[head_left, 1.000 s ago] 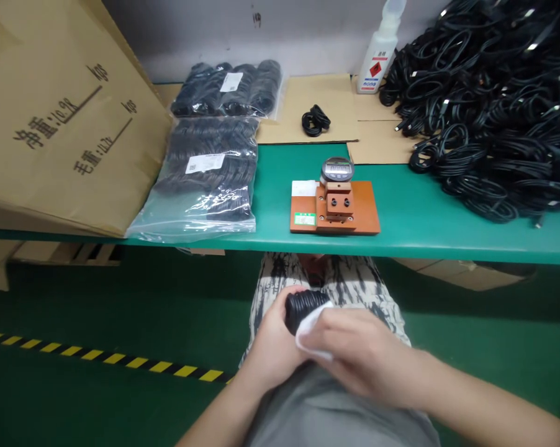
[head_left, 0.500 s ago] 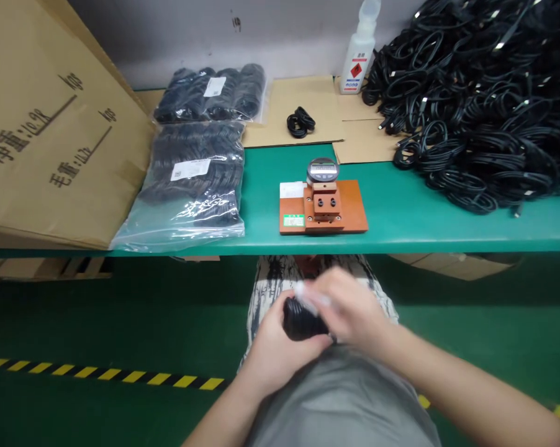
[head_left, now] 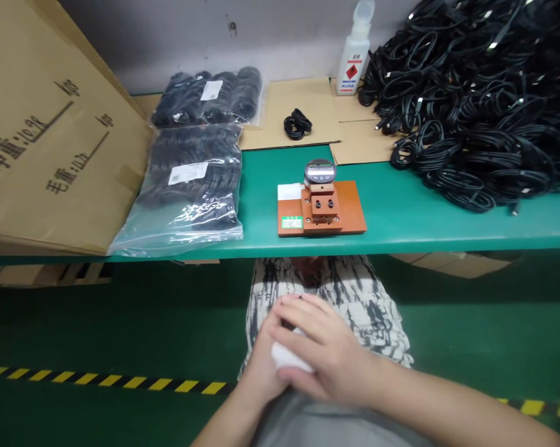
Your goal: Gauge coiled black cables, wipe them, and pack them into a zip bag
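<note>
My left hand (head_left: 262, 363) is low over my lap, curled round a coiled black cable, which is now almost wholly covered by the hands. Over it lies my right hand (head_left: 329, 347), its fingers bent and pressing a white cloth or tissue (head_left: 289, 358) against the coil. The two hands touch, with the right one on top. In front of them, at the bench edge, an orange-brown fixture (head_left: 352, 208) carries a round digital gauge (head_left: 320, 171).
On the green bench (head_left: 261, 186) stand a cardboard box (head_left: 51, 143), bags of coiled cables (head_left: 191, 202), a single black coil (head_left: 298, 124) on cardboard, a white bottle (head_left: 353, 62) with a flame label, and a large heap of black cables (head_left: 475, 124) at right.
My right hand has come down over the coil with the white cloth, hiding the black cable that showed before. Both hands are slightly lower and nearer my body.
</note>
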